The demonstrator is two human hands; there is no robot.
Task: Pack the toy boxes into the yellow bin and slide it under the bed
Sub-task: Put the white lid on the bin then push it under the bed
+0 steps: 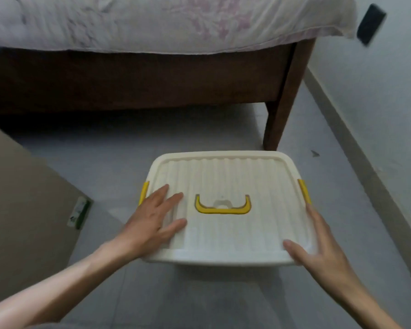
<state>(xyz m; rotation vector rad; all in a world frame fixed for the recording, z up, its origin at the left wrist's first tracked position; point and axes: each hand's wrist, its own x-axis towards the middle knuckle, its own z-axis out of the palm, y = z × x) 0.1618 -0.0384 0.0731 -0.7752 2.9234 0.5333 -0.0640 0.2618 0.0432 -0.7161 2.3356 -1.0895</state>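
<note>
A dark wooden bed [152, 77] with a pale floral quilt [152, 22] spans the top of the frame. Below it, at centre, the cream ribbed-lid plastic bin with yellow handle and clips [226, 231] sits closed on the grey floor [119, 143]. The left hand [156, 222] lies flat, fingers straight, on the lid's left side; the right hand [318, 248] presses its lower-right corner, fingers spread.

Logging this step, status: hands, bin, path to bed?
Left hand flat on lid; right hand open at its right edge. Bin closed, on floor before bed. Path unobstructed.
</note>
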